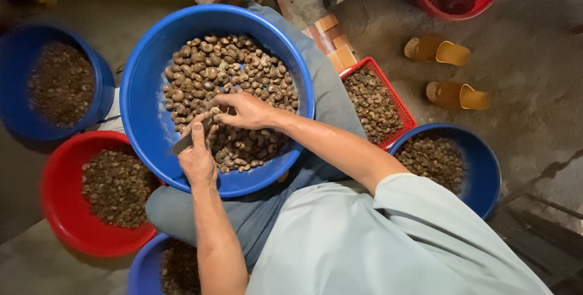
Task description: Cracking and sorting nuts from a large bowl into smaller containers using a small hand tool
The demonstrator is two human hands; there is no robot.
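Fingers of the right hand (246, 110) were pinched shut on a single nut (214, 113) just above the heap in the big blue basin (143, 119), which sat on the person's lap at the centre of the frame. The left hand (197, 155) was closed round a small knife (189, 140), thumb laid along its back.

That blade looked thin, stiff and light; its long axis ran on a slant from lower left to upper right, the tip toward the pinched nut, the handle hidden in the palm. It would best be held as it was, low on the handle with the thumb steadying the spine.

The nut itself seemed small, hard and curved, likely to slip or roll if held loosely, so a grip across its narrow sides suited it. Which way it pointed could not be told, being mostly covered.

Around the lap stood a red bowl (57, 210) at lower left, a red basket (398, 104) at right, and a pair of sandals (446, 73) at upper right.
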